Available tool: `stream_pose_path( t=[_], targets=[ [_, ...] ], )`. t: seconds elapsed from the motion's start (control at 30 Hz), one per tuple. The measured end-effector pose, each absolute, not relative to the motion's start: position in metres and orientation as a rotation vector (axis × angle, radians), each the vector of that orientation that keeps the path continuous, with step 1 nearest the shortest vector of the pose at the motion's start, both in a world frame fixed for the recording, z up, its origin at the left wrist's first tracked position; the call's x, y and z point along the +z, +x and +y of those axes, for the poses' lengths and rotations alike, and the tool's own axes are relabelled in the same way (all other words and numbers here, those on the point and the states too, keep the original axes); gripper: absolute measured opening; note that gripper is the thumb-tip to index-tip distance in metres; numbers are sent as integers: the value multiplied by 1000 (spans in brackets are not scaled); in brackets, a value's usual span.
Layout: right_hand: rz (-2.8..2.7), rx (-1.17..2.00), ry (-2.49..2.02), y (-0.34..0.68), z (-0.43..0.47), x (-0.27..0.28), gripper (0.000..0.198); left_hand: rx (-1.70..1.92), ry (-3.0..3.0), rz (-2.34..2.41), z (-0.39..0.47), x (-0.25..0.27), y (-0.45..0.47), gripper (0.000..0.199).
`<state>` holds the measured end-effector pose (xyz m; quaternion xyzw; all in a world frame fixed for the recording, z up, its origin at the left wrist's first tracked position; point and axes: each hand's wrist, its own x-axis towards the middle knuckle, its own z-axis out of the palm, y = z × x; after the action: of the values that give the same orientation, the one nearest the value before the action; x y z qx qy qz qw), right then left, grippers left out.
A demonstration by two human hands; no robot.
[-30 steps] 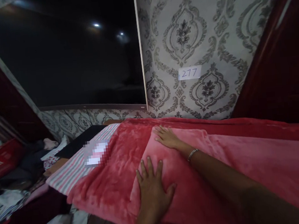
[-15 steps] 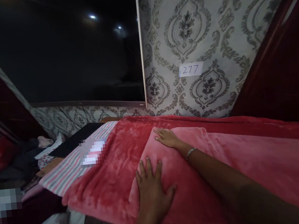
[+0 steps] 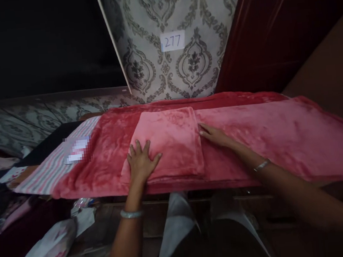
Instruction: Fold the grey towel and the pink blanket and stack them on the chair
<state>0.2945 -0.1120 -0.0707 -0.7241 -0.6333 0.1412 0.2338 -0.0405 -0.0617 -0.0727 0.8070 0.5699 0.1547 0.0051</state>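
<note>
A red-pink plush blanket [image 3: 251,137] lies spread lengthwise, with a folded section [image 3: 172,140] stacked on its middle. My left hand [image 3: 141,161] rests flat on the left part of that folded section, fingers spread. Beside its right edge is my right hand [image 3: 215,135], fingertips pointing left at the edge, thumb a little apart from the fingers; nothing shows in its grasp. Under the blanket's left end, a striped cloth [image 3: 53,164] in pink, grey and white sticks out.
A large dark screen [image 3: 36,44] hangs at the upper left. Patterned wallpaper carries a paper marked 277 [image 3: 173,41]. A dark red glossy panel [image 3: 256,35] stands at the right. Assorted cloths and a pale bag [image 3: 49,245] lie at lower left. My legs [image 3: 180,216] are below the blanket's front edge.
My right hand has moved from the far left corner of the folded section to its right edge. The left hand stays flat on the fold. The view has turned right and downward.
</note>
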Motion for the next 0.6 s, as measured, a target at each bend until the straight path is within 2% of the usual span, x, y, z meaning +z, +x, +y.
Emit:
stream_pose_path(
  t=[0.13,0.23,0.33,0.43,0.6],
  targets=[
    [-1470,612,-1757,266,-177,-79,73,531,2558,1775,-62,-67,-41,72],
    [-1377,762,-1645,237,-200,-83,74,607,2642,1637,-70,-59,-39,57],
    [-1335,711,-1645,217,-203,-86,70,706,2733,1260,-93,-56,-29,46],
    [-1336,603,-1731,209,-198,-89,71,701,2783,950,-127,-63,-12,45],
    [-1398,614,-1840,210,-194,-98,77,522,2841,1022,-168,-85,9,51]
  ],
)
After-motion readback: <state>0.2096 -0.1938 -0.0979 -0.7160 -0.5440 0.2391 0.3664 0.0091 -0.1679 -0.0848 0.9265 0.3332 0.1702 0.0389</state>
